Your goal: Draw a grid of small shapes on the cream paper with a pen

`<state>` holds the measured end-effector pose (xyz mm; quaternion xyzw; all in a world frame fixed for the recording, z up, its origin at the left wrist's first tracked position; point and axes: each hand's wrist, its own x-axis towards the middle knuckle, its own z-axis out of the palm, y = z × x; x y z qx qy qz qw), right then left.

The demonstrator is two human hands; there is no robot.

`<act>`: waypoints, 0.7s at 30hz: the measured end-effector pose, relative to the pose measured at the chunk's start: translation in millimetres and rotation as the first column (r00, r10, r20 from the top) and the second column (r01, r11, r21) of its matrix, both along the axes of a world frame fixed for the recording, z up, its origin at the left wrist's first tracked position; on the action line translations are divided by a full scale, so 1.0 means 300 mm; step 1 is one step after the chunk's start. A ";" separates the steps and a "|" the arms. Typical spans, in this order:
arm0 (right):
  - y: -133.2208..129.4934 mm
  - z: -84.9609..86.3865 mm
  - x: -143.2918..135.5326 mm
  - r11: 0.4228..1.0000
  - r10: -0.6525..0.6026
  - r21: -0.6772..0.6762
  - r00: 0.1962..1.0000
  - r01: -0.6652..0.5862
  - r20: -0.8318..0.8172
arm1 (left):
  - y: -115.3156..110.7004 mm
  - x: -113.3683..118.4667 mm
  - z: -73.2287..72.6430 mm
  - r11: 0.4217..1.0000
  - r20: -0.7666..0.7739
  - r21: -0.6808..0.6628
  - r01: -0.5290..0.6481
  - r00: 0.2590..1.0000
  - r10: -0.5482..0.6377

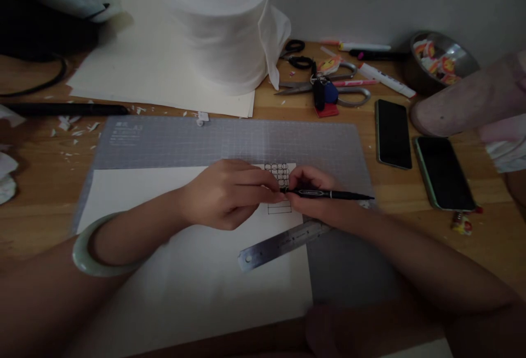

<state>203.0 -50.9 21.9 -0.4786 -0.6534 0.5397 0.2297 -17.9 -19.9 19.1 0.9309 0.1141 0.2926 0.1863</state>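
Observation:
Above the white paper, my left hand has its fingertips pinched at the left end of a black pen. My right hand holds the pen's barrel near that same end, and the pen points to the right. Both hands meet over a small inked grid with rows of ovals at the paper's upper right. Just below my right hand, a metal ruler lies slanted across the paper's right edge. The paper rests on a grey cutting mat.
Behind the mat stand a large white tissue roll and paper sheets. Scissors, markers and a metal bowl lie back right. Two phones sit right of the mat. Paper scraps are scattered left.

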 end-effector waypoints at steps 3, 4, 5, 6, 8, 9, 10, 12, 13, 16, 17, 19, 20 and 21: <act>0.016 0.009 0.001 0.996 -0.009 -0.087 0.996 0.001 -0.088 | 0.002 -0.001 0.002 1.000 0.031 -0.007 -0.004 1.000 0.005; 0.019 0.009 0.001 0.995 -0.022 -0.101 0.994 0.012 -0.103 | 0.002 -0.001 0.003 1.000 0.039 -0.004 -0.011 0.999 0.011; 0.021 0.008 0.001 0.994 -0.039 -0.103 0.993 0.027 -0.111 | 0.002 -0.001 0.003 1.000 0.045 0.003 -0.017 0.999 0.017; 0.021 0.005 0.001 0.994 -0.053 -0.098 0.992 0.042 -0.115 | 0.002 -0.002 0.003 1.000 0.049 0.011 -0.023 0.999 0.023; 0.017 -0.002 -0.001 0.995 -0.072 -0.077 0.991 0.063 -0.116 | 0.002 -0.002 0.003 0.999 0.047 0.025 -0.028 0.999 0.027; 0.014 -0.006 -0.002 0.995 -0.077 -0.069 0.991 0.070 -0.110 | 0.002 -0.002 0.004 0.999 0.047 0.029 -0.028 0.999 0.026; 0.010 -0.009 -0.002 0.995 -0.077 -0.069 0.992 0.070 -0.101 | 0.003 -0.002 0.004 0.999 0.045 0.029 -0.026 0.999 0.025; 0.004 -0.015 -0.004 0.995 -0.069 -0.073 0.994 0.063 -0.081 | 0.003 -0.001 0.008 0.999 0.043 0.024 -0.024 0.999 0.023; 0.002 -0.017 -0.005 0.996 -0.062 -0.075 0.995 0.056 -0.073 | 0.004 0.000 0.010 1.000 0.040 0.019 -0.023 0.999 0.022; 0.001 -0.017 -0.007 0.996 -0.045 -0.076 0.997 0.040 -0.062 | 0.006 0.001 0.015 1.000 0.030 0.006 -0.026 0.999 0.026; 0.002 -0.016 -0.008 0.997 -0.042 -0.069 0.998 0.038 -0.054 | 0.006 0.002 0.015 1.000 0.029 0.005 -0.031 0.999 0.031; 0.003 -0.015 -0.009 0.998 -0.039 -0.051 0.999 0.037 -0.027 | 0.006 0.002 0.014 0.999 0.024 0.009 -0.038 0.999 0.038; 0.003 -0.014 -0.009 0.998 -0.038 -0.043 0.999 0.038 -0.013 | 0.006 0.002 0.013 0.999 0.022 0.012 -0.041 0.999 0.040; 0.003 -0.014 -0.008 0.999 -0.040 -0.036 0.999 0.039 -0.002 | 0.005 0.002 0.011 0.999 0.021 0.017 -0.040 0.999 0.040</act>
